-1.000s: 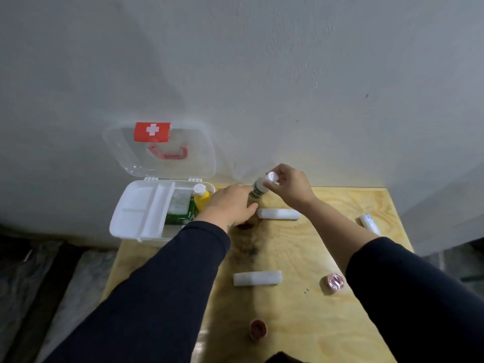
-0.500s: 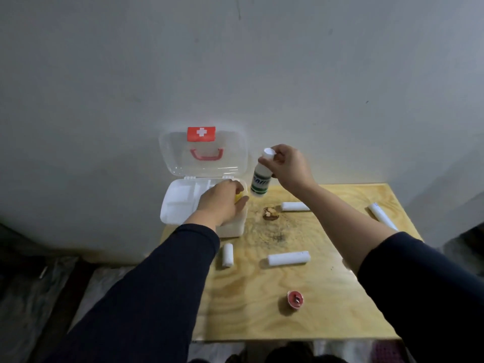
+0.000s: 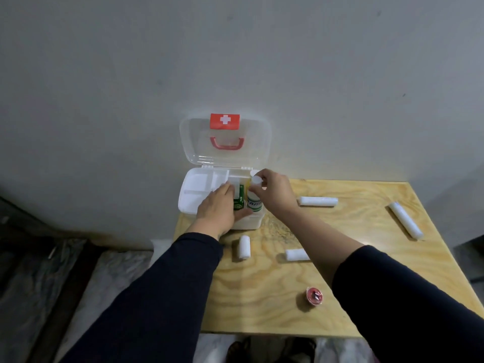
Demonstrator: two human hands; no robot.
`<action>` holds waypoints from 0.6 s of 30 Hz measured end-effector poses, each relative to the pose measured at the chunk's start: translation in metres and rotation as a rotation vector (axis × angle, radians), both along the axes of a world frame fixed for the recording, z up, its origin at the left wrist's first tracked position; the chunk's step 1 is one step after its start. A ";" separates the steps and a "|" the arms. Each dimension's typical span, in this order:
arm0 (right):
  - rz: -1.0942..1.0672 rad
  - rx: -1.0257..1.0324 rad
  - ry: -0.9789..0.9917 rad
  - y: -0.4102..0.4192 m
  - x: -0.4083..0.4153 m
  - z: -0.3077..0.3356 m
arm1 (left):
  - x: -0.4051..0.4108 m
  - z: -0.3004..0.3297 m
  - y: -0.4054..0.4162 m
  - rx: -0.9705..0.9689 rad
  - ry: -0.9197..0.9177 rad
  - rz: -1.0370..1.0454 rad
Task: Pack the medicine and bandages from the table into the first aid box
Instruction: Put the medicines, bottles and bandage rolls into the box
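Head view: right hand point(image 3: 273, 191) holds bottle point(image 3: 254, 199) inside box point(image 3: 199, 188) near its right wall.

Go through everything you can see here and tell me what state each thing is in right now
first aid box: lid open, upright.
white bottle: capped, upright in box, gripped.
right hand: gripping bottle.
left hand: resting on box.
four bandage rolls: lying on table.
red tape roll: on table.

Wooden table point(image 3: 340, 297) against grey wall point(image 3: 262, 61), dark marbled floor point(image 3: 31, 284) beside it, shoes point(image 3: 241, 348) below.
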State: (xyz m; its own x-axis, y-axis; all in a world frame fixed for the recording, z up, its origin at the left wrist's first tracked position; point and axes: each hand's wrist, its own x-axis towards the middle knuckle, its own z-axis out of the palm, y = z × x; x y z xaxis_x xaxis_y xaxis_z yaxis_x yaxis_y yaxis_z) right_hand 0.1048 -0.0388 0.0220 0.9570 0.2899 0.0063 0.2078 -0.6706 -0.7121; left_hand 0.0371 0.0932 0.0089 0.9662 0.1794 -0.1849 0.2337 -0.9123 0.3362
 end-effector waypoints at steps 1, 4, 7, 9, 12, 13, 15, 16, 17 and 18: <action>0.000 -0.015 0.002 0.000 0.000 -0.002 | -0.001 -0.001 0.000 -0.003 0.005 0.001; 0.010 -0.055 0.009 0.000 0.001 -0.006 | -0.002 0.000 0.000 0.011 0.035 -0.017; 0.047 -0.089 0.005 -0.001 0.001 -0.007 | -0.001 0.000 0.001 0.023 0.045 -0.024; 0.055 -0.064 0.017 -0.003 0.002 -0.005 | 0.000 0.001 0.001 0.038 0.049 -0.022; 0.036 0.005 0.034 -0.013 0.003 0.002 | 0.005 0.008 0.002 0.123 0.077 -0.055; 0.018 0.014 0.029 -0.019 0.005 0.006 | 0.008 0.013 0.003 0.151 0.068 -0.063; -0.016 0.011 0.017 -0.034 0.009 0.011 | 0.014 0.026 0.001 0.174 0.015 -0.063; -0.024 -0.009 0.015 -0.043 0.012 0.012 | 0.018 0.033 -0.001 0.175 -0.030 -0.061; -0.027 -0.044 0.019 -0.053 0.014 0.014 | 0.023 0.041 -0.006 0.174 -0.084 -0.065; -0.028 -0.085 0.030 -0.064 0.018 0.014 | 0.029 0.049 -0.013 0.174 -0.135 -0.078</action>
